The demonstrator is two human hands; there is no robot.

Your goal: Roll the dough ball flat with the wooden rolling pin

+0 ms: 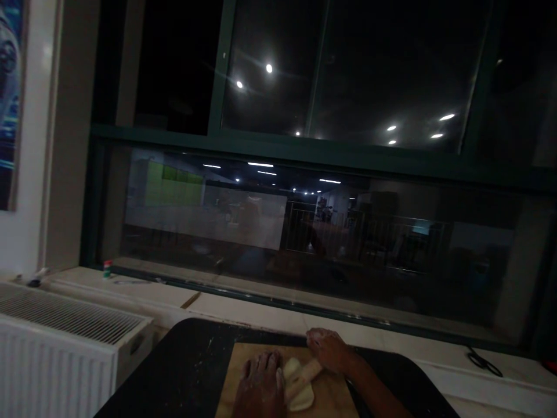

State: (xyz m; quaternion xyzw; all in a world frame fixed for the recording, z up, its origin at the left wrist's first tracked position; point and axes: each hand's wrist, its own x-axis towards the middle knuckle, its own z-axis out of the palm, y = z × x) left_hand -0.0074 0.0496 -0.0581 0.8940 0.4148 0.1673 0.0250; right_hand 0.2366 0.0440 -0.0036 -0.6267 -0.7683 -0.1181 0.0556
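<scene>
Room with radiator (56, 366), wide window (278, 144)

L hand (260, 383) cropped at 6 o'clock edge. Rolling pin (305, 378) hides mid dough (304, 400); R hand (328, 349) covers pin's 2 o'clock end. Poster (8, 104), 10 o'clock, cut off. Red-topped item (107, 269), 8 o'clock, poss. bottle, too small to ID.

Rolling pin (306, 378) on dough (304, 400)

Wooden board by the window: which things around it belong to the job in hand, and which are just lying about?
In use:
rolling pin, right hand at one end
pale dough under it
wooden board

Apparently lying about:
black scissors
red-capped container
</scene>
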